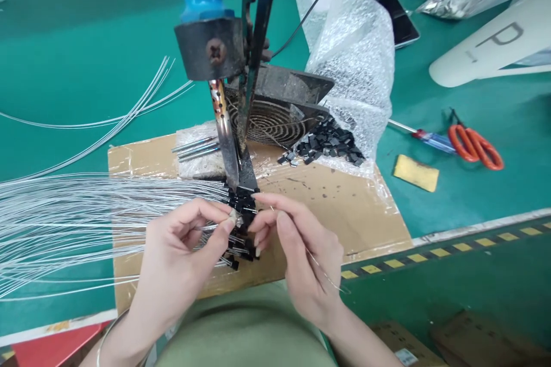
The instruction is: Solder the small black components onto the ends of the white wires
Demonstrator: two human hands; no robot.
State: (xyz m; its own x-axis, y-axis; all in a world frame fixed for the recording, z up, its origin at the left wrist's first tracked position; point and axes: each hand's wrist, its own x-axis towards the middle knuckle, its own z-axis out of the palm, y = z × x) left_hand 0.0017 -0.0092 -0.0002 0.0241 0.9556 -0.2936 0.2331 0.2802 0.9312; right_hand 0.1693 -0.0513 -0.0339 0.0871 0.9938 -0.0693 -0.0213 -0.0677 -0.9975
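My left hand [189, 246] pinches a small greyish metal piece [236, 217] between thumb and forefinger. Close beside it on the right, my right hand [301, 246] holds a thin solder wire [322, 272], whose tail passes across the palm. Just above my fingertips points the tip of a soldering iron [226, 143] with a blue handle, hung in a black stand. Many thin white wires [86, 200] come in from the left and end in black connectors [243, 203] under and behind my fingers. All this is over a cardboard sheet [344, 206].
A dusty fan [275, 120] stands behind the iron. Black small parts [331, 140] lie on bubble wrap [353, 51]. Metal rods [198, 149] rest left of the iron. To the right are red-handled scissors [473, 143], a screwdriver [434, 140], a yellow sponge [415, 172] and a white cup-like object [491, 40].
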